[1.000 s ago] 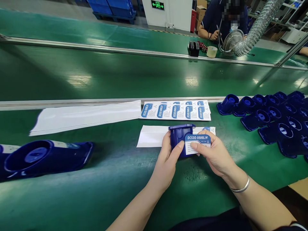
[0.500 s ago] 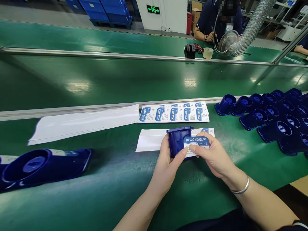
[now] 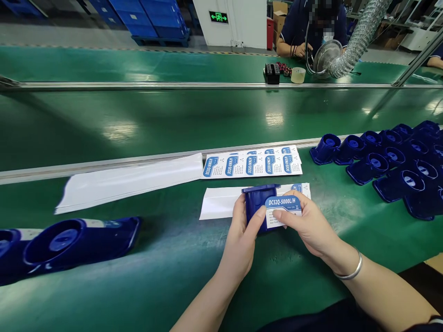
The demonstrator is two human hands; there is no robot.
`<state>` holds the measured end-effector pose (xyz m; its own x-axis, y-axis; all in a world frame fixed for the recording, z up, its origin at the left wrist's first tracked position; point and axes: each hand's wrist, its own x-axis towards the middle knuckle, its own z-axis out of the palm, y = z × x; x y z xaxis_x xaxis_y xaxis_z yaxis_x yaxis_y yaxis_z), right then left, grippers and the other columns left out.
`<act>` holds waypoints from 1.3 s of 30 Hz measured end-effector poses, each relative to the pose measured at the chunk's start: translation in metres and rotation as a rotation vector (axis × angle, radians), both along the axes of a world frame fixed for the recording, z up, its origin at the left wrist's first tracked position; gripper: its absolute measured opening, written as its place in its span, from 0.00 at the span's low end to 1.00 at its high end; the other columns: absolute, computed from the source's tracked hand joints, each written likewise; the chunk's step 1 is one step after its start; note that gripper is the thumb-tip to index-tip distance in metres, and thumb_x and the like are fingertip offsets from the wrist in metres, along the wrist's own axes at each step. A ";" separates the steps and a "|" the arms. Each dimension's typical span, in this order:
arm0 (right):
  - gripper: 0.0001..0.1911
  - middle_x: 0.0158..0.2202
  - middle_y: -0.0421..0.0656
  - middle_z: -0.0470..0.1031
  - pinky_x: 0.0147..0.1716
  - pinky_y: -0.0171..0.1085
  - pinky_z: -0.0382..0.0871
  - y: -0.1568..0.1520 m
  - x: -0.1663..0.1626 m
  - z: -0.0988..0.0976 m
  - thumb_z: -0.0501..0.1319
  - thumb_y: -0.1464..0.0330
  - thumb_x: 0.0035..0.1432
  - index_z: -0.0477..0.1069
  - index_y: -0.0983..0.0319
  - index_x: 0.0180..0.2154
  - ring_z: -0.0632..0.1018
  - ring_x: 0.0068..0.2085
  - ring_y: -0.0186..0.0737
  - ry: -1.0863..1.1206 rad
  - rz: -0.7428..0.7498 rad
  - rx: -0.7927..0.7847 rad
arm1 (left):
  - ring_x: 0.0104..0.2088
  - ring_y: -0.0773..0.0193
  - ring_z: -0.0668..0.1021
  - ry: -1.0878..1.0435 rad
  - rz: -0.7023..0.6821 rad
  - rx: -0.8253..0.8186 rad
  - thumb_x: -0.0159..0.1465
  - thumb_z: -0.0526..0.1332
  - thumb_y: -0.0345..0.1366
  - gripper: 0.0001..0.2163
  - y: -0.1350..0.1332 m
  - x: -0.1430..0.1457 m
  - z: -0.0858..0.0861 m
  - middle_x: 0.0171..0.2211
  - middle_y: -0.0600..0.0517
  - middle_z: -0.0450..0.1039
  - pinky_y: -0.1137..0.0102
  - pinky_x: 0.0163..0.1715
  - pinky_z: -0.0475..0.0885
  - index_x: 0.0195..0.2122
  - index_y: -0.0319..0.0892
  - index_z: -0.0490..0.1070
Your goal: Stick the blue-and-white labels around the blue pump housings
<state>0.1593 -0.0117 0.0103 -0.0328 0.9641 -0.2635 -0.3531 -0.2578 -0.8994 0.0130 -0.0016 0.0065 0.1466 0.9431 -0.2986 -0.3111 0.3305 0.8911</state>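
My left hand (image 3: 242,230) is closed around the side of a dark blue plastic housing (image 3: 255,203), its thumb beside the label's left edge. A blue-and-white sticker label (image 3: 283,211) reading "DC52Q-5000L/H" lies against the front of the housing. My right hand (image 3: 308,221) grips the label's right side, thumb on its face and fingers behind, out of sight. Whether the label is stuck down all over, I cannot tell. Just behind the hands lies a mostly bare label strip (image 3: 219,203) with a label at its right end.
Sheets of printed labels (image 3: 251,165) and white backing paper (image 3: 134,177) lie along the metal rail. Several blue housings (image 3: 377,162) stand at the right; labelled ones (image 3: 83,242) lie at the left. Across the bench sits a co-worker (image 3: 311,27) near a silver duct (image 3: 362,39).
My left thumb has drawn back from the label's lower middle to its left edge. The right thumb stays on the label. The view has shifted slightly.
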 end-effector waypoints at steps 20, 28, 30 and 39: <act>0.19 0.33 0.38 0.73 0.30 0.32 0.64 0.008 0.008 0.003 0.76 0.60 0.52 0.71 0.61 0.38 0.71 0.32 0.35 0.101 -0.009 0.075 | 0.63 0.51 0.70 -0.085 -0.061 0.024 0.51 0.76 0.32 0.44 -0.003 -0.004 0.005 0.65 0.48 0.65 0.61 0.60 0.69 0.67 0.54 0.55; 0.19 0.34 0.40 0.71 0.32 0.36 0.66 0.004 0.006 0.012 0.71 0.55 0.58 0.68 0.59 0.39 0.72 0.34 0.37 -0.062 0.005 0.240 | 0.60 0.48 0.74 -0.153 0.042 -0.018 0.61 0.70 0.47 0.27 0.000 -0.007 -0.005 0.55 0.46 0.76 0.55 0.61 0.68 0.59 0.48 0.70; 0.16 0.31 0.38 0.68 0.30 0.36 0.63 0.001 0.007 0.014 0.68 0.55 0.62 0.67 0.59 0.37 0.69 0.31 0.36 -0.191 -0.023 0.286 | 0.58 0.48 0.76 -0.156 0.051 -0.030 0.59 0.72 0.46 0.26 -0.001 -0.008 -0.006 0.53 0.47 0.78 0.56 0.61 0.69 0.58 0.48 0.71; 0.20 0.24 0.37 0.58 0.28 0.38 0.55 -0.003 0.009 0.013 0.54 0.65 0.72 0.54 0.59 0.26 0.62 0.27 0.36 -0.689 -0.077 0.644 | 0.54 0.49 0.78 -0.186 0.021 -0.044 0.58 0.73 0.44 0.27 -0.001 -0.010 -0.009 0.51 0.46 0.79 0.56 0.58 0.71 0.58 0.46 0.73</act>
